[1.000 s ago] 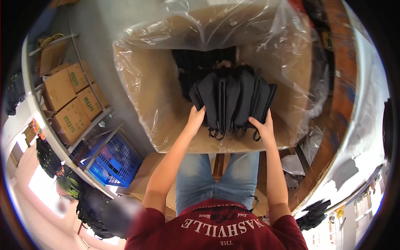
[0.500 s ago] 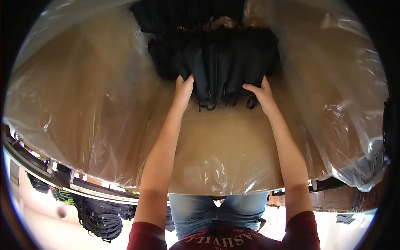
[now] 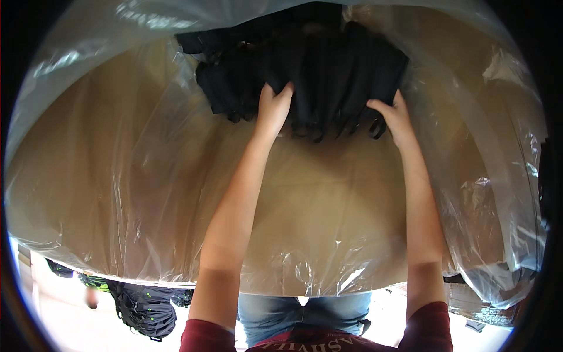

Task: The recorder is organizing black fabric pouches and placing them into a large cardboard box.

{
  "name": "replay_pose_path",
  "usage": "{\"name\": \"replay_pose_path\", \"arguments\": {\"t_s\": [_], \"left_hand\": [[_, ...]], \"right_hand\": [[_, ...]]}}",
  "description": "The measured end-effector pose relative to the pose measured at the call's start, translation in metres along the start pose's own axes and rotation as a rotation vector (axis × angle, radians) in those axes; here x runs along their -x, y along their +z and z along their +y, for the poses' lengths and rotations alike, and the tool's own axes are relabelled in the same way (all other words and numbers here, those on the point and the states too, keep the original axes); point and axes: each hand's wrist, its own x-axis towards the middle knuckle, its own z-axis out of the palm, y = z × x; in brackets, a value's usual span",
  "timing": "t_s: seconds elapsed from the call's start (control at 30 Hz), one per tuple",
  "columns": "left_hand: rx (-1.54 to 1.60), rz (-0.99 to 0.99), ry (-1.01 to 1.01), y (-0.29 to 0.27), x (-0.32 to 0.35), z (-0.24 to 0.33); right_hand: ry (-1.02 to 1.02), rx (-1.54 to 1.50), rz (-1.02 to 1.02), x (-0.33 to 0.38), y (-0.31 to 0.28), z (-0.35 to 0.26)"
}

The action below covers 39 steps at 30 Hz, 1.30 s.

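Observation:
Both of my arms reach far into a big cardboard box (image 3: 328,205) lined with clear plastic. A row of black fabric items with small loops along the near edge, bundled side by side (image 3: 328,76), lies between my hands; their exact kind I cannot make out. My left hand (image 3: 275,107) grips the bundle left of its middle, thumb on top and the other fingers hidden under the fabric. At the right end, my right hand (image 3: 394,117) clasps it the same way. More black fabric items (image 3: 275,23) lie behind, partly covered by the plastic.
Clear plastic sheeting (image 3: 135,17) drapes over the box's far rim and bunches at the right (image 3: 498,281). Outside the box, at lower left, black backpacks (image 3: 143,308) stand on a bright floor. A wrapped brown carton (image 3: 481,308) is at lower right.
My hands and the bundle have moved slightly farther away and to the right. The plastic at the far side now hangs lower over the black items behind.

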Motion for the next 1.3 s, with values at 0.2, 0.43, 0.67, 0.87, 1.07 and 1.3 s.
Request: {"name": "replay_pose_path", "arguments": {"t_s": [0.2, 0.43, 0.67, 0.87, 1.07, 1.3], "left_hand": [[-0.005, -0.024, 0.131, 0.068, -0.05, 0.043], [0.027, -0.049, 0.38, 0.109, -0.14, 0.049], [0.159, -0.185, -0.024, 0.115, -0.113, 0.12], [0.131, -0.215, -0.243, 0.122, -0.119, 0.139], [0.145, -0.237, -0.322, 0.113, -0.105, 0.158], [-0.283, -0.7, -0.134, 0.092, -0.224, 0.124]], "right_hand": [[-0.149, 0.143, 0.143, -0.054, -0.061, -0.036], [-0.226, 0.147, 0.172, -0.126, -0.079, -0.045], [-0.195, 0.062, 0.069, -0.163, -0.064, -0.086], [-0.557, 0.546, 0.496, -0.183, -0.063, -0.062], [-0.92, 0.721, 0.379, -0.08, 0.017, -0.102], [-1.252, 1.574, 0.139, -0.14, 0.063, -0.097]]}}
